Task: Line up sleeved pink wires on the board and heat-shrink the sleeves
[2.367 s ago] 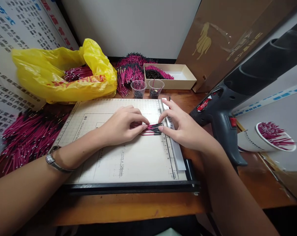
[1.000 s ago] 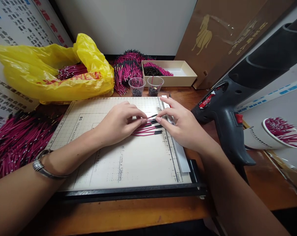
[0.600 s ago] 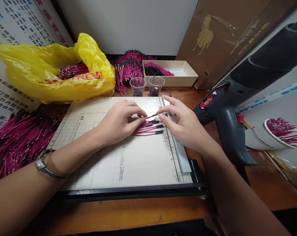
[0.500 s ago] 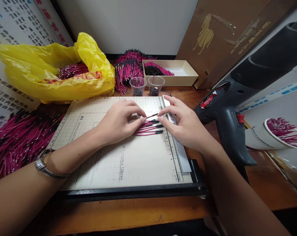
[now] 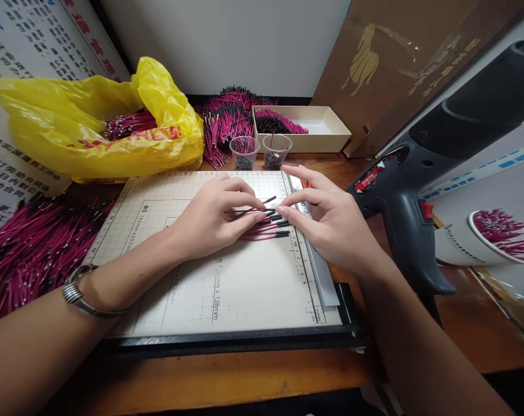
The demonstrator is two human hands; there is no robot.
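My left hand [image 5: 216, 216] pinches a thin magenta wire [image 5: 268, 212] with a black sleeved end between thumb and forefinger. My right hand [image 5: 331, 219] has its thumb and forefinger closed at the tip of that wire; whether a small piece sits between them is hidden. Beneath both hands several more magenta wires [image 5: 262, 237] with black ends lie side by side on the paper trimmer [image 5: 179, 306]. One wire end [image 5: 269, 200] points up and away behind the left fingertips.
Two clear cups [image 5: 244, 153] with small black pieces stand behind the trimmer, near a shallow cardboard box [image 5: 329, 130] of wires. A yellow bag [image 5: 92, 150] and wire pile [image 5: 40, 254] are left. A heat gun [image 5: 413, 214] and paper cup [image 5: 456, 240] stand right.
Both hands have shifted slightly nearer each other. The wire held earlier now lies behind the left fingertips, and the left fingers pinch a different wire. The right forefinger and thumb have come to its tip.
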